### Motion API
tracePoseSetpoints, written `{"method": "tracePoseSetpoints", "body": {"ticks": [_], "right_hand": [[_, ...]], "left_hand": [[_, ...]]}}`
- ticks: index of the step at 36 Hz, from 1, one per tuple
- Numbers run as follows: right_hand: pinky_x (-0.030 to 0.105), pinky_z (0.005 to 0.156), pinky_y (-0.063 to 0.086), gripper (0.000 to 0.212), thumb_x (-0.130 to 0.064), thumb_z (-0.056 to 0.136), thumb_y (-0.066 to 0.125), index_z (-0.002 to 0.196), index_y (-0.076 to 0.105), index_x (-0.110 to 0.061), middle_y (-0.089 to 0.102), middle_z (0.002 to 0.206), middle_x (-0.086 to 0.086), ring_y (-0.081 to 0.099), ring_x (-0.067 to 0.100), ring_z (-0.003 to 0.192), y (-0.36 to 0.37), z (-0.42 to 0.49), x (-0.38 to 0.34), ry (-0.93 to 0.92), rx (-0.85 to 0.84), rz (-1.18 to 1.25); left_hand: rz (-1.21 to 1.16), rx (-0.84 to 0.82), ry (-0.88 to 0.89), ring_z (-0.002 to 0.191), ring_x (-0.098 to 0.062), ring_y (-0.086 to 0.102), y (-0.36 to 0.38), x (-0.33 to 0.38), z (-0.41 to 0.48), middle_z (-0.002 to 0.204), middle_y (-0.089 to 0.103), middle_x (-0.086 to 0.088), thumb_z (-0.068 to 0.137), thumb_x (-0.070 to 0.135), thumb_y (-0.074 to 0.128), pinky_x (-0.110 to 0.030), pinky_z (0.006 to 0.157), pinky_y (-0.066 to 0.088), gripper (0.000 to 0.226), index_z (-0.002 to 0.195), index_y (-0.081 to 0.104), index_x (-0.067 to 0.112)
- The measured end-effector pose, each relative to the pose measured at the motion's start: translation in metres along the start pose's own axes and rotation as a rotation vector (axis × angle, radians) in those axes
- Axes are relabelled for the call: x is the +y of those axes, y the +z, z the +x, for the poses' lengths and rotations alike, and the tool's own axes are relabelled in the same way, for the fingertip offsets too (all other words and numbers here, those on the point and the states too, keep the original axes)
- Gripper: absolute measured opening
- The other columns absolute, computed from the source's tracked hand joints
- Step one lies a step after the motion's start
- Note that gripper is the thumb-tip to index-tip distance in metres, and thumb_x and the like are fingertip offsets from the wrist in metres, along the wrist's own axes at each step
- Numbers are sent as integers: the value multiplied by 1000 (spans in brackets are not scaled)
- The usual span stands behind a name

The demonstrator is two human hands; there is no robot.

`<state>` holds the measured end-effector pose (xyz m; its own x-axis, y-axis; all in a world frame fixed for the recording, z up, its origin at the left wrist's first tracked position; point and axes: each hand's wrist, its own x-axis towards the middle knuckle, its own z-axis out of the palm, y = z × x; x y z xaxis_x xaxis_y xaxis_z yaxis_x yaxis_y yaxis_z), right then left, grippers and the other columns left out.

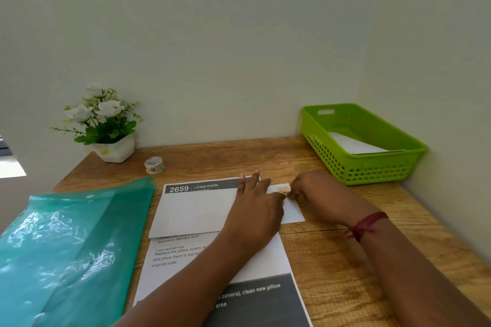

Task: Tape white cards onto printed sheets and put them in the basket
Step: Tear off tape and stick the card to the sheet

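A printed sheet (186,255) headed "2659 LIVING ROOM" lies on the wooden desk. A white card (196,210) covers its upper part and sticks out past its right edge. My left hand (255,210) lies flat on the card with fingers spread. My right hand (316,194) rests at the card's right end, fingertips down beside a small patterned piece of tape (282,190) on the card's top right corner. The roll of patterned tape (154,165) stands at the back left. The green basket (377,170) at the back right holds a white sheet (353,145).
A teal plastic folder (66,252) covers the left of the desk (358,260). A white pot with artificial flowers (106,127) stands at the back left by the wall. Walls close off the back and the right side.
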<state>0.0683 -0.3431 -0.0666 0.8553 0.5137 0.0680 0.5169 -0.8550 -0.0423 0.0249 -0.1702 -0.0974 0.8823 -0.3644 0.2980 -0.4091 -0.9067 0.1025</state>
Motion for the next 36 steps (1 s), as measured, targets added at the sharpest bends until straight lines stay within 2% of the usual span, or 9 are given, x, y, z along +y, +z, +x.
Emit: {"method": "tracePoseSetpoints", "body": {"ticks": [4,7,11,18,23,26,29,33,36], "right_hand": [[25,70,40,34,-13,89,56,116,70,-31,69,106,-1,60,18,92,-1,-1,-5,-1,22,-10],[28,74,47,32,-15,89,56,112,72,-30,71,103,-3,60,18,91,0,-3,-8,6,48,-4],[29,80,51,33,-8,86,56,103,75,-29,72,103,-3,62,16,91,1,-3,-9,50,117,100],[25,67,47,33,9,80,57,80,75,-18,72,83,-2,56,2,65,-16,-7,-23,141,616,339],[19,63,47,32,11,73,61,73,75,-18,71,73,-10,58,4,61,-14,-8,-49,103,751,581],[8,70,46,31,6,76,61,80,76,-20,70,78,-16,64,-2,77,-14,-13,-79,-3,656,708],[15,82,50,29,-12,84,57,104,73,-24,72,101,-13,64,-1,92,-8,-22,-106,-159,473,644],[19,104,35,39,-36,96,46,135,52,-33,55,136,-14,49,3,123,-3,-32,-130,-228,253,376],[20,108,31,48,-48,98,43,143,42,-32,47,145,-13,44,5,130,-7,-34,-140,-193,165,335]], "left_hand": [[-61,56,19,145,-35,26,4,-1,1,142,51,-16,102,22,43,-52,119,9,35,129,64,22],[-99,78,18,142,-34,32,6,-1,2,138,55,-15,100,20,48,-52,120,17,31,124,67,21],[-212,103,-30,133,-26,41,1,0,2,134,59,-11,100,22,50,-36,111,29,29,123,68,19],[-304,183,-129,122,-15,49,-18,-7,3,127,62,3,97,28,56,-21,92,34,25,116,70,24],[-270,77,-158,113,-15,59,-53,-30,7,125,66,1,98,24,52,-22,90,40,29,123,65,19],[-185,-38,-221,122,-20,54,-80,-53,0,133,61,-2,100,25,47,-32,99,40,34,132,57,18],[-147,-78,-300,122,-21,52,-93,-77,-17,135,58,-4,100,25,45,-33,101,41,35,133,56,18],[-149,-100,-397,125,-18,51,-89,-98,-46,139,53,-4,102,28,45,-25,96,38,38,138,50,17],[-166,-144,-451,138,-19,39,-77,-105,-61,151,43,-3,103,33,41,-33,111,32,46,147,39,20]]}}
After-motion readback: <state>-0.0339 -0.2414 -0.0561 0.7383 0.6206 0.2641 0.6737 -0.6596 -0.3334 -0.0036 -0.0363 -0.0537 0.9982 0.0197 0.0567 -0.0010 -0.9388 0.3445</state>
